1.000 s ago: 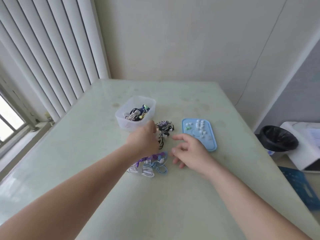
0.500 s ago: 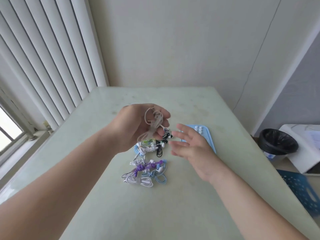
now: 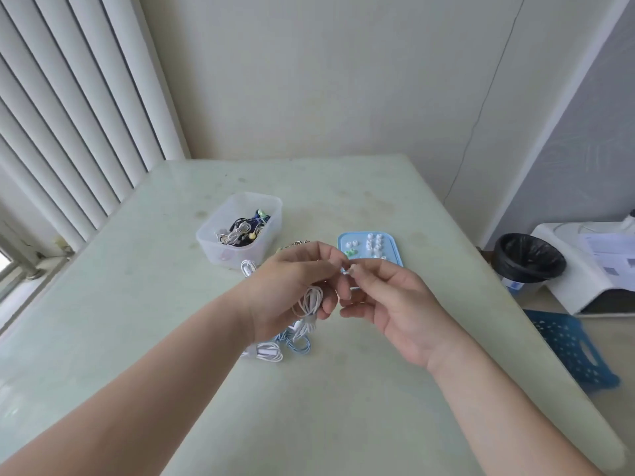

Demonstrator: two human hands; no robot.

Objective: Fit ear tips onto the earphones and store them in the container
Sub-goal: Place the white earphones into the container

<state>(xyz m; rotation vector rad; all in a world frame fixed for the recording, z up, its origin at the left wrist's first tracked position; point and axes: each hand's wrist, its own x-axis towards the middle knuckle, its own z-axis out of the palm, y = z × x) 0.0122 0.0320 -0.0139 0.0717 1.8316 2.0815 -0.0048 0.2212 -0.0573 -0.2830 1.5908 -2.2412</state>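
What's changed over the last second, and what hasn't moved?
The left hand went from reaching into the loose pile to holding white earphones lifted above it. The right hand, open before, rose to meet it and now pinches a small white piece at the left fingertips. The container and blue tray lie as before.

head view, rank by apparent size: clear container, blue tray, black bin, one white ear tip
1. clear container and black bin: alike, unranked, bin farther away
2. blue tray, partly hidden
3. white ear tip
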